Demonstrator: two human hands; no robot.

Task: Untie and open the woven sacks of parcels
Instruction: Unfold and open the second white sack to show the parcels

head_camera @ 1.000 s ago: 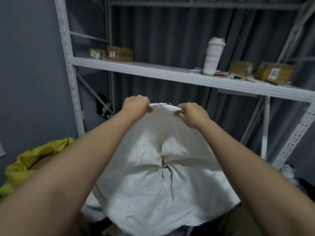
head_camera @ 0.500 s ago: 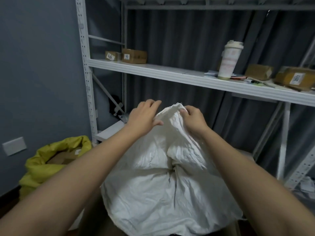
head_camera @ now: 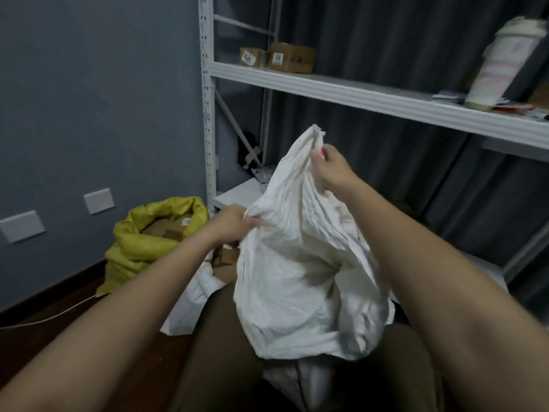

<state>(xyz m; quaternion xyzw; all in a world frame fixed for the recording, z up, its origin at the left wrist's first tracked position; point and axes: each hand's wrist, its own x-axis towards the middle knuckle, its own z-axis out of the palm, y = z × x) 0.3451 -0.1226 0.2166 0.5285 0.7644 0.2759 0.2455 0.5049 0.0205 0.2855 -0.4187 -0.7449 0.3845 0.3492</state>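
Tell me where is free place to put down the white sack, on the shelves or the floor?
The long grey metal shelf is bare between the two small cardboard boxes and the white tumbler. The dark wooden floor near the white cable is open. It is crowded around the yellow woven sack, with parcels beside the white woven sack.

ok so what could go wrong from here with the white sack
1. The white sack is held only by bunched fabric, the right hand high near its top and the left hand lower on its side; a slip could drop it.
2. It hangs above an open sack of boxes on the floor, so it could fall onto them.
3. The yellow sack sits close by, open, and might get knocked over.
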